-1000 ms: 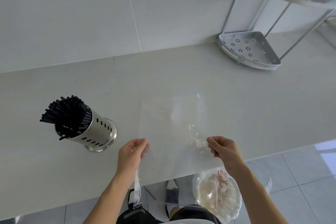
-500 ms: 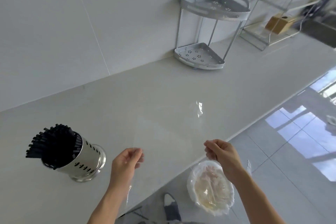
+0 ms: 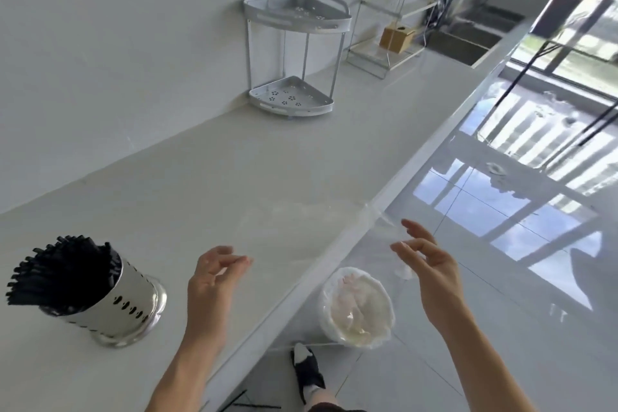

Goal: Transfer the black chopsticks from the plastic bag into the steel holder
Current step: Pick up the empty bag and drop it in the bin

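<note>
The black chopsticks (image 3: 60, 273) stand bunched in the steel holder (image 3: 117, 308), near left on the counter (image 3: 267, 160). The clear plastic bag (image 3: 301, 227) is faint, stretched between the hands. The left hand (image 3: 214, 278) and right hand (image 3: 424, 261) hover with fingers spread apart; whether they touch it, I cannot tell. A lined bin (image 3: 356, 308) sits on the floor below.

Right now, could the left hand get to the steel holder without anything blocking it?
Probably yes: the left hand hovers open just right of the steel holder, with only bare counter between them.
</note>
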